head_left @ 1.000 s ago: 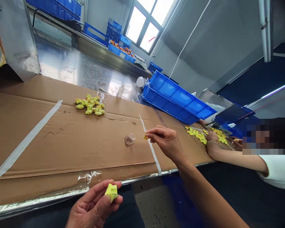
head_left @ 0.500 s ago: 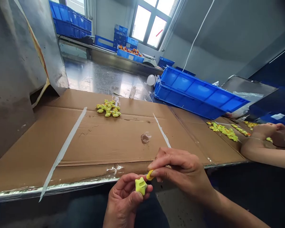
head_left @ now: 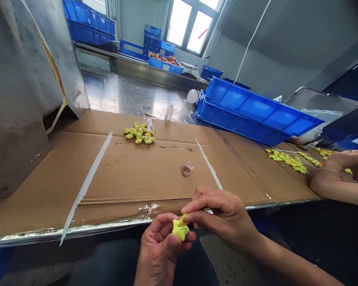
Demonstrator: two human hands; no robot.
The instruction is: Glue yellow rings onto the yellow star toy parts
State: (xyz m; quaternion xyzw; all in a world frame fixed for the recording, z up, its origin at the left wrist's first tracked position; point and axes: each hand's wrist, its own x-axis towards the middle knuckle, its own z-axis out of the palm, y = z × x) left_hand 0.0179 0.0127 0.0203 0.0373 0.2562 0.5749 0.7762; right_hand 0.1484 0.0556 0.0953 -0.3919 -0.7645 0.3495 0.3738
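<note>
Cardboard-covered surface (head_left: 143, 178) lies beyond the yellow star (head_left: 180, 233), left hand (head_left: 162, 244) pinching it, right hand (head_left: 220, 208) pinching a small piece (head_left: 183, 218) slanted at its upper face.

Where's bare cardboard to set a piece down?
Between the left tape strip and small clear cup, in front of the yellow pile, bar a thin squiggle; also right of the right tape strip, before the blue crates. Crowded: right end, yellow toys beside a co-worker's arm.
</note>
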